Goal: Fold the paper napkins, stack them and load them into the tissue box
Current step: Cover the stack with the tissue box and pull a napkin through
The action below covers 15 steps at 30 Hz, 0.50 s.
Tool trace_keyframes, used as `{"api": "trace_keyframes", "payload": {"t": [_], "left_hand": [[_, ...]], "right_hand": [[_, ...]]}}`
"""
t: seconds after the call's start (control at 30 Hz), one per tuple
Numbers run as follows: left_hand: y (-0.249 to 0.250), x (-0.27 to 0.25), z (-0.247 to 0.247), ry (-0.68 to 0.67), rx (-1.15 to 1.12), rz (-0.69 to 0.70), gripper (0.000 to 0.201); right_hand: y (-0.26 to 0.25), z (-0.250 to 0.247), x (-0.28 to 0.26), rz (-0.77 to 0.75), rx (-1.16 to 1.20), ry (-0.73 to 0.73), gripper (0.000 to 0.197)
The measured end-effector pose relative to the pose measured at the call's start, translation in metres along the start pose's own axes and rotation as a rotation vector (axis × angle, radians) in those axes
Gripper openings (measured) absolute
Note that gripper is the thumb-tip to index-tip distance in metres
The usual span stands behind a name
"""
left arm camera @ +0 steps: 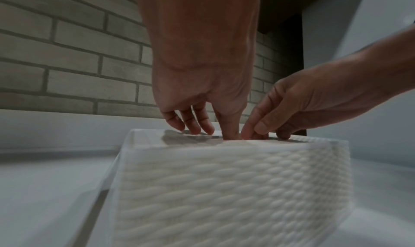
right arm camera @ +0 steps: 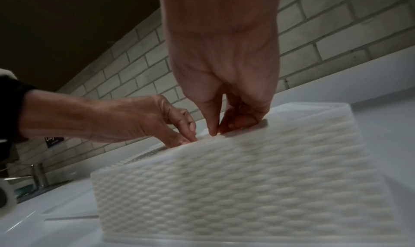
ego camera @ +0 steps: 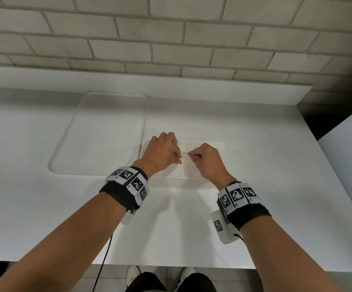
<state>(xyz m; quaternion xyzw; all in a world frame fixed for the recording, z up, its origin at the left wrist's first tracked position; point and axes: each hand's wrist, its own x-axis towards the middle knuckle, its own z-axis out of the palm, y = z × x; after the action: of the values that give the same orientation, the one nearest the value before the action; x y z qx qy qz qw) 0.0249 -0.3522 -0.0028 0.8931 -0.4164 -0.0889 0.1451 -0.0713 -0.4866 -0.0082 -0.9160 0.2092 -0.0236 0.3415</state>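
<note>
A white tissue box with a woven-pattern skin stands on the white counter, also seen close up in the left wrist view and the right wrist view. Both hands meet at the slot in its top. My left hand rests its outer fingers on the lid, and its thumb and forefinger pinch at the slot. My right hand pinches thumb to forefinger at the same spot, other fingers curled. A small white ridge of napkin shows between the two pinches. The box's inside is hidden.
A shallow recessed panel lies in the counter to the box's left. A brick wall rises behind a low ledge. A white surface stands at the right past a dark gap. A metal post stands far left.
</note>
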Motion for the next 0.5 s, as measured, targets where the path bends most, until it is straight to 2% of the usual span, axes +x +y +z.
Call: {"api": "trace_keyframes", "payload": {"t": [0.17, 0.27, 0.37, 0.5], "left_hand": [[0.0018, -0.002, -0.0003, -0.027, 0.014, 0.071, 0.01], [0.0027, -0.0051, 0.0016, -0.048, 0.169, 0.159, 0.013], [0.0012, -0.0064, 0.0042, -0.039, 0.259, 0.22, 0.026], [-0.004, -0.0032, 0.0024, -0.072, 0.155, 0.172, 0.023]], "right_hand": [[-0.0037, -0.0033, 0.0016, 0.019, 0.008, -0.031, 0.025], [-0.0043, -0.0023, 0.0025, 0.021, -0.005, -0.039, 0.025], [-0.0058, -0.0019, 0.0036, -0.02, -0.029, -0.06, 0.022], [-0.0062, 0.002, 0.0072, -0.049, -0.05, -0.097, 0.023]]}}
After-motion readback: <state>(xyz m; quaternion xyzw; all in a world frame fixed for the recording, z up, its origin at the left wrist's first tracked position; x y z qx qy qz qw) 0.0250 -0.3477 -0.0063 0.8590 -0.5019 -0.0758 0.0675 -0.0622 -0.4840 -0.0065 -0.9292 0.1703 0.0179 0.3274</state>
